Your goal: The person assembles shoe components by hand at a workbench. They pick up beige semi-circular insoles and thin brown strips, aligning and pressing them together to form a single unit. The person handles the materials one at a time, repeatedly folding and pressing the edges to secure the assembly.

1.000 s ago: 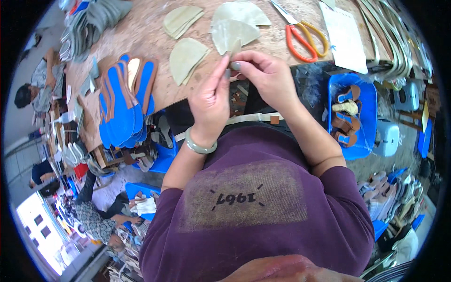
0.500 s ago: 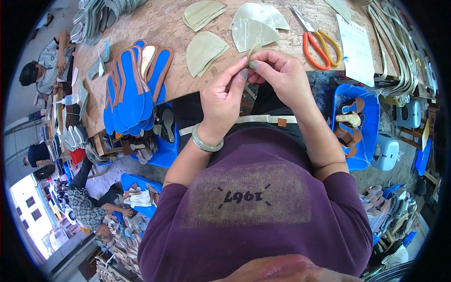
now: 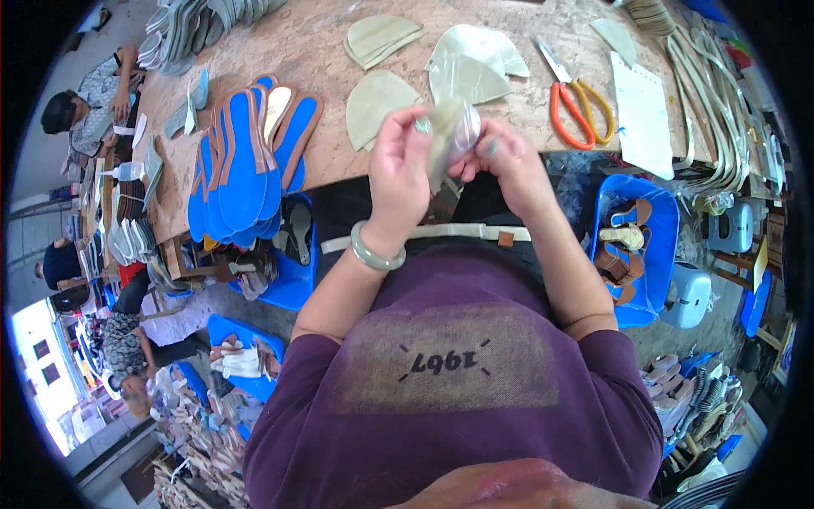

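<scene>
Above the near edge of the workbench (image 3: 331,170), my left hand (image 3: 400,170) pinches a pale olive half-round piece (image 3: 443,136), blurred by motion. On its other side my right hand (image 3: 515,170) has its fingers curled at a shiny, clear-looking part of that piece; whether this is a separate film I cannot tell. Similar half-round pieces lie just beyond my hands: one stack (image 3: 381,41) at the back, another group (image 3: 377,97) beside my left hand, and a shiny, film-like group (image 3: 471,72) in the middle. Scissors (image 3: 572,110) with one orange and one yellow handle lie right of my right hand.
Blue insoles with brown edging (image 3: 242,182) are piled at the left. A written sheet (image 3: 642,114) and long pale strips (image 3: 712,93) lie at the right. Blue crates, one holding sandals (image 3: 623,246), stand below the bench. A person (image 3: 93,102) sits at the far left.
The half-round piece has turned so that its face shows, and a shiny part appears by my right hand. My hands have moved slightly apart and lower. The view has shifted a little.
</scene>
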A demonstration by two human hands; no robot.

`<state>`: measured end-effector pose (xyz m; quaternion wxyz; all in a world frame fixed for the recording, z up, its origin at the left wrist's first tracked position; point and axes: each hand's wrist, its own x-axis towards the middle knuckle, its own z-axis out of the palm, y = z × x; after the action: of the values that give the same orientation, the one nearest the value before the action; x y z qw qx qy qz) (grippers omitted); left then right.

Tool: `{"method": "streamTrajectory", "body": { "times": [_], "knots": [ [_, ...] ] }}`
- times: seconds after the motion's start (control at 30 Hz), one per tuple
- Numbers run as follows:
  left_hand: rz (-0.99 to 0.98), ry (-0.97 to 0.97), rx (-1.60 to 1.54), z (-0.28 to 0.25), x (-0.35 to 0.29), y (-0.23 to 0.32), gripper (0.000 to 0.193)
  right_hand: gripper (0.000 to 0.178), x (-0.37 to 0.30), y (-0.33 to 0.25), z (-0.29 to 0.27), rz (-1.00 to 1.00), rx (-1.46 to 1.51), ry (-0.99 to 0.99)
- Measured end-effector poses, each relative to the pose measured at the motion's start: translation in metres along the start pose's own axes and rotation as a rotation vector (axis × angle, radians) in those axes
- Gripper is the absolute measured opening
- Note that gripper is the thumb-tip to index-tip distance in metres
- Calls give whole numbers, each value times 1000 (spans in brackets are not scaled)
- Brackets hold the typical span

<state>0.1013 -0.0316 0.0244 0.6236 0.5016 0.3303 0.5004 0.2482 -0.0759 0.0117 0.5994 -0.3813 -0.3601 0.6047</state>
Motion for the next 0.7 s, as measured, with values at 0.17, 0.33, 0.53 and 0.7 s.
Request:
{"method": "streamTrajectory", "body": {
  "times": [0.17, 0.33, 0.53, 0.7],
  "knots": [
    [263, -83, 528, -2, -8, -4, 19, 28, -2, -1, 0, 26, -243, 71],
    [132, 87, 340, -60, 16, 11, 21, 31, -38, -4, -11, -175, -529, 53],
    [60, 227, 247, -89, 20, 53, 19, 31, -92, -8, -109, 239, -855, 208],
    [-182, 109, -153, -56, 13, 21, 18, 21, -77, -33, -90, -4, -1477, 411]
  ]
}}
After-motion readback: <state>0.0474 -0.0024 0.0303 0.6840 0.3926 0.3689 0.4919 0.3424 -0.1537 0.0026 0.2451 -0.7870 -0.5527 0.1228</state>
